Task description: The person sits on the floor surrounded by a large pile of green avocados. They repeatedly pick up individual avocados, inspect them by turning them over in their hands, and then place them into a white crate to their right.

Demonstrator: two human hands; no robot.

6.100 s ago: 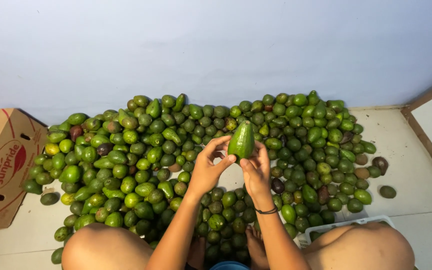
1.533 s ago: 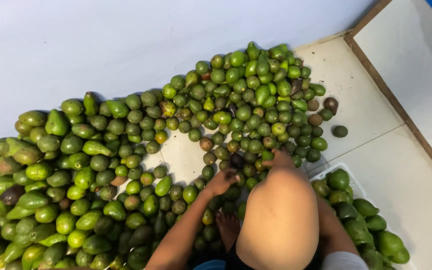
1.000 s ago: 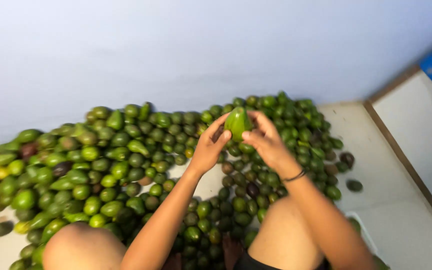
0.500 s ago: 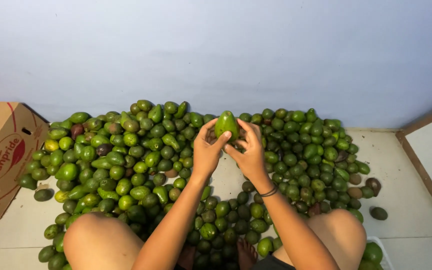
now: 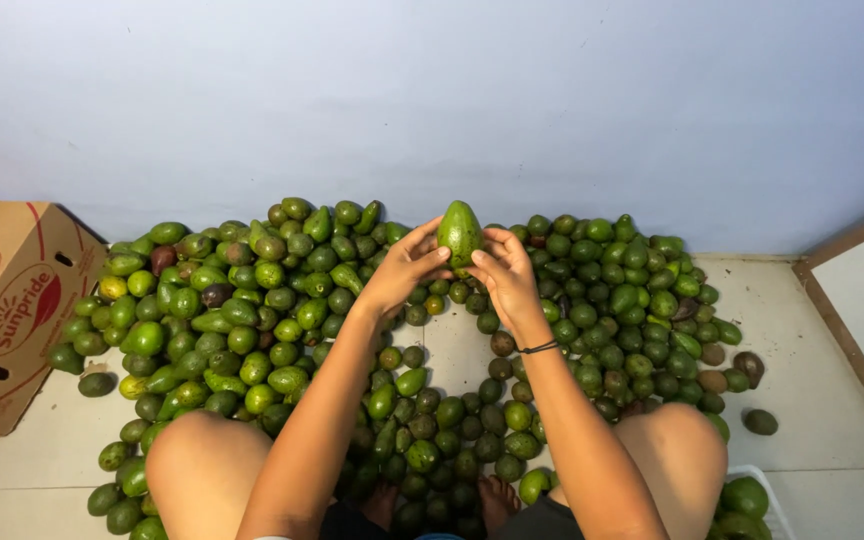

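A green pear-shaped avocado (image 5: 459, 234) stands upright, narrow end up, raised above the heaped fruit.

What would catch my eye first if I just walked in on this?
The big heap of green avocados spread over the tiled floor against the pale wall. Above it, the left hand and right hand hold up one green avocado together. A cardboard box stands at far left.

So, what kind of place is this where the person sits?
Probably a plain storeroom or sorting corner indoors, not a shop. A big pile of avocados lies loose on the tiled floor against a bare wall, with a cardboard box beside it. Both hands hold up one avocado.
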